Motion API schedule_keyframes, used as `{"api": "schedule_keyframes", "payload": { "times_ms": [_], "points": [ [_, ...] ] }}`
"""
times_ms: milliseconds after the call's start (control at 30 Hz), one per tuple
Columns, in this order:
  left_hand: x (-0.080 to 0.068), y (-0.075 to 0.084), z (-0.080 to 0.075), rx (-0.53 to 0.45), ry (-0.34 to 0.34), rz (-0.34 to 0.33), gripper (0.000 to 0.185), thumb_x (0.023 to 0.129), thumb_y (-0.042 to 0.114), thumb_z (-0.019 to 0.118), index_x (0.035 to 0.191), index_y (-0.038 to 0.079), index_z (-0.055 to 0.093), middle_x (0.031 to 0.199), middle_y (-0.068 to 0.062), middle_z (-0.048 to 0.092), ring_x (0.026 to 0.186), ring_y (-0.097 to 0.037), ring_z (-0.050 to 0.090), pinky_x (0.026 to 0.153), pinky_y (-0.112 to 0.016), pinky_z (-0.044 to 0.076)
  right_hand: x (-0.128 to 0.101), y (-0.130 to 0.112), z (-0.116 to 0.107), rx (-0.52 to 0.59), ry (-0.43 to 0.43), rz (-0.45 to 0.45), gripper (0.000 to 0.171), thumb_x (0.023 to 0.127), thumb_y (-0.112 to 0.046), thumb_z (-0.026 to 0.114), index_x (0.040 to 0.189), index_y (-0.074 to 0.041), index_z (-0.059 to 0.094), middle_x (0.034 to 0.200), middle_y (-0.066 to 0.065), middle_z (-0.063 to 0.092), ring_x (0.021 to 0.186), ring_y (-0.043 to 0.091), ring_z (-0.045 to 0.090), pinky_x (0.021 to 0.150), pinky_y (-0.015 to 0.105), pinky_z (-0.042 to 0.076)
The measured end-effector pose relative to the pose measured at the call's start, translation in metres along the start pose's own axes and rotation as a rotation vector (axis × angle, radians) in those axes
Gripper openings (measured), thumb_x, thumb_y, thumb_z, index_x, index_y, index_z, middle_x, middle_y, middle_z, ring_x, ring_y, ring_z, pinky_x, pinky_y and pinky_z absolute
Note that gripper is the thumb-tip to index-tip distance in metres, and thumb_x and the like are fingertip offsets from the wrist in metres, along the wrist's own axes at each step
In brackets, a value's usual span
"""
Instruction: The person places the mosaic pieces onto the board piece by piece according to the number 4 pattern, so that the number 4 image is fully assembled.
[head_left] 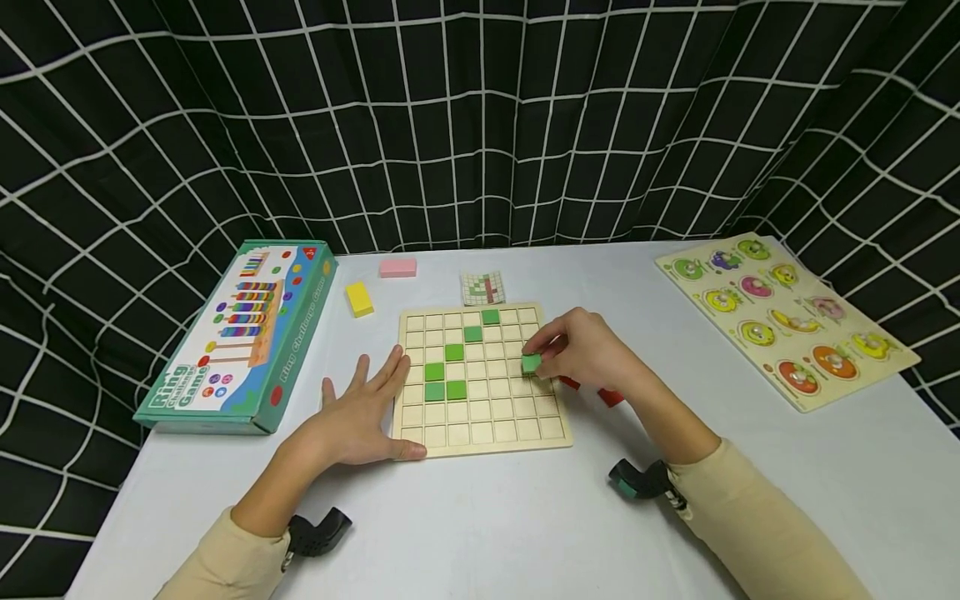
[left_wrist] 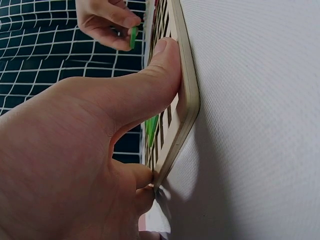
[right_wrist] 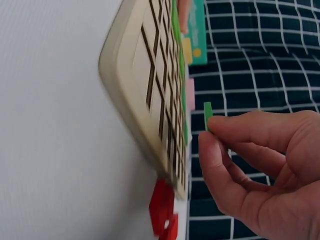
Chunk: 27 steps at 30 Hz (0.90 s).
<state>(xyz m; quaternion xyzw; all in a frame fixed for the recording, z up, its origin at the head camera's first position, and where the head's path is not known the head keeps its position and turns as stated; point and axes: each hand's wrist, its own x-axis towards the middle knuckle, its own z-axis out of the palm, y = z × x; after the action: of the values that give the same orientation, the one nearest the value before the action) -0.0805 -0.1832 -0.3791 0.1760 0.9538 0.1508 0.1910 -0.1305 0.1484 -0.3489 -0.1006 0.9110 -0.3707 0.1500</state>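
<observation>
A wooden board with a square grid [head_left: 482, 432] lies on the white table in the head view. Several green square tiles [head_left: 454, 352] sit in its cells, mostly left of the middle. My right hand [head_left: 588, 350] pinches one more green tile [right_wrist: 208, 115] between thumb and fingertips. That tile is raised over the board's right side, as the wrist views show. My left hand [head_left: 358, 421] rests at the board's left edge with fingers spread. Its thumb [left_wrist: 162, 65] lies on the near rim. Red pieces [head_left: 611, 397] lie right of the board, partly hidden below my right hand.
A small printed pattern card [head_left: 483, 288] lies behind the board. A yellow block [head_left: 359, 299] and a pink block [head_left: 397, 267] are at the back left. A green game box [head_left: 240, 333] stands far left, and a fruit puzzle board [head_left: 787, 321] lies at the right.
</observation>
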Motion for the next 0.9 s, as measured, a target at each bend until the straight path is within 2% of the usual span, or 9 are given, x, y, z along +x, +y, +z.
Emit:
{"api": "schedule_keyframes", "payload": {
  "times_ms": [333, 533, 900],
  "points": [
    [0.0, 0.0, 0.0, -0.005, -0.002, -0.005, 0.129, 0.077, 0.07, 0.08, 0.169, 0.013, 0.01, 0.178, -0.003, -0.001, 0.159, -0.052, 0.001, 0.107, -0.09, 0.004, 0.003, -0.018, 0.019, 0.032, -0.041, -0.032, 0.023, 0.078, 0.0, 0.084, 0.097, -0.014, 0.083, 0.083, 0.002, 0.074, 0.077, 0.015, 0.065, 0.071, 0.03, 0.052],
    [-0.001, 0.0, 0.0, 0.0, 0.001, -0.004, 0.129, 0.077, 0.07, 0.08, 0.169, 0.013, 0.01, 0.178, -0.003, 0.0, 0.159, -0.052, 0.002, 0.107, -0.09, 0.004, 0.004, -0.023, 0.029, 0.042, -0.054, -0.039, 0.025, 0.077, -0.001, 0.084, 0.096, -0.016, 0.083, 0.084, 0.001, 0.074, 0.077, 0.015, 0.066, 0.071, 0.029, 0.053],
    [0.0, 0.0, 0.001, 0.008, 0.004, -0.001, 0.129, 0.077, 0.071, 0.079, 0.169, 0.012, 0.01, 0.178, -0.004, 0.001, 0.159, -0.053, 0.002, 0.107, -0.09, 0.006, 0.006, -0.032, 0.042, 0.033, -0.092, -0.055, 0.023, 0.077, 0.001, 0.082, 0.094, -0.014, 0.083, 0.08, -0.001, 0.074, 0.076, 0.014, 0.064, 0.07, 0.028, 0.053]
  ]
}}
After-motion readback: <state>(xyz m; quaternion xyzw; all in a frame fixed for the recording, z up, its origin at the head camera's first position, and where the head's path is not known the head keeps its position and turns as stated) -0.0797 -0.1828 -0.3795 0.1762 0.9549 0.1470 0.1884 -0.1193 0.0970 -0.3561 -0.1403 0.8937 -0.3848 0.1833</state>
